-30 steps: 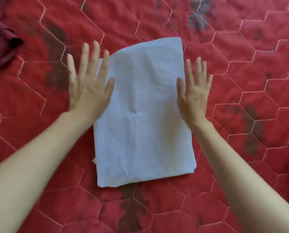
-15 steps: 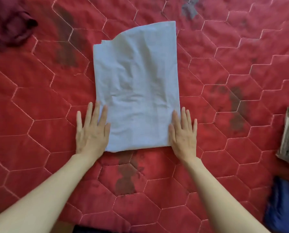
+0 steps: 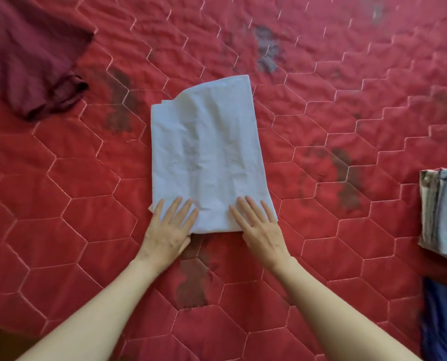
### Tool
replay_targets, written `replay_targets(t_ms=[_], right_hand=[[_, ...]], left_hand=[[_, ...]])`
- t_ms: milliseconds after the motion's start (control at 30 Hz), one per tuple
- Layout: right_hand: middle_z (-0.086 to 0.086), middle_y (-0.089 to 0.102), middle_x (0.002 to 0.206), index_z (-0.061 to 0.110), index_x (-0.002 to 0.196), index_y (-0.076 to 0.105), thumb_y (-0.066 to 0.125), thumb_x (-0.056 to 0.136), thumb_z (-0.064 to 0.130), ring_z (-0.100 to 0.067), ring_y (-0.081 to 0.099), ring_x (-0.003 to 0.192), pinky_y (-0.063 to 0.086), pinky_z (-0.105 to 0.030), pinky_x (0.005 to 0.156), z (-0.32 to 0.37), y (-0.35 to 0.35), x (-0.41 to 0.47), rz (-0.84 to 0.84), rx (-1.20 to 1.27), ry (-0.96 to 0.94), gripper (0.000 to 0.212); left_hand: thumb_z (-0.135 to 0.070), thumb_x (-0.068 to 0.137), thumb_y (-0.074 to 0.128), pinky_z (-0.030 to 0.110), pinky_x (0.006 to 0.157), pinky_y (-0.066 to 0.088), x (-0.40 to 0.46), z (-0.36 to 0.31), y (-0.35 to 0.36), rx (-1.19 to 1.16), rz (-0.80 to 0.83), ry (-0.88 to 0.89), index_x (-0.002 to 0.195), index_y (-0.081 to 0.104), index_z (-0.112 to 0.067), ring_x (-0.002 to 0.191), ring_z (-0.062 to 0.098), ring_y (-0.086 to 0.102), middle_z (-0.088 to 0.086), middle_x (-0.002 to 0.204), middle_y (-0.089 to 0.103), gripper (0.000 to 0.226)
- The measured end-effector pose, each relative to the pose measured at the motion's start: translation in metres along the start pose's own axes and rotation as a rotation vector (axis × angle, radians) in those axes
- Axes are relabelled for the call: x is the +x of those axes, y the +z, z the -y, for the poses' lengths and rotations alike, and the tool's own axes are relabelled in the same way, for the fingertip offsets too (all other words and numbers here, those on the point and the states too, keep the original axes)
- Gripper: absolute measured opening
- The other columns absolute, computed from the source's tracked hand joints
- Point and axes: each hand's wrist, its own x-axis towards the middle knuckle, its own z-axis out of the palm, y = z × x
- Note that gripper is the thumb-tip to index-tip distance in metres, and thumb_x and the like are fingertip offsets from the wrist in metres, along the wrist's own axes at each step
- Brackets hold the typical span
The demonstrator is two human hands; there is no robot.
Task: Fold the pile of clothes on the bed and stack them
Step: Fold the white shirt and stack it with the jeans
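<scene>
A pale blue folded cloth (image 3: 206,152) lies flat as a tall rectangle in the middle of the red quilted bed (image 3: 321,230). My left hand (image 3: 169,230) rests palm down on its near left corner, fingers straight. My right hand (image 3: 261,227) lies flat on the near right corner in the same way. The cloth's far left corner is a little rumpled, showing layered edges.
A dark maroon garment (image 3: 32,56) lies unfolded at the far left. At the right edge sits a folded stack of grey-patterned clothes (image 3: 443,214), with a dark blue cloth (image 3: 443,321) nearer to me below it.
Both hands slid from the cloth's far sides down along its edges, then moved inward onto its near corners. The view has pulled back, bringing the maroon garment and the right-hand stack into sight.
</scene>
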Motion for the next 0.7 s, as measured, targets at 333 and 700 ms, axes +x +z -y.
replay_targets(t_ms=[333, 700], right_hand=[[-0.001, 0.072, 0.088, 0.011, 0.096, 0.074, 0.073, 0.072, -0.005, -0.019, 0.07, 0.08, 0.052, -0.045, 0.093, -0.024, -0.018, 0.007, -0.198, -0.015, -0.022, 0.029], [0.0, 0.071, 0.078, 0.012, 0.09, 0.074, 0.076, 0.075, -0.002, -0.026, 0.067, 0.066, 0.05, -0.031, 0.05, 0.002, -0.078, 0.004, -0.177, 0.154, 0.276, 0.02]], left_hand=[[0.005, 0.083, 0.049, 0.051, 0.089, 0.052, -0.002, 0.012, -0.013, -0.022, -0.419, -0.014, 0.097, 0.074, -0.008, 0.082, 0.028, 0.07, 0.008, 0.091, 0.071, 0.031], [0.017, 0.069, 0.064, 0.032, 0.059, 0.055, -0.025, 0.033, -0.059, -0.252, -0.477, 0.006, 0.097, 0.073, -0.004, 0.072, 0.028, 0.069, 0.007, 0.087, 0.071, 0.036]])
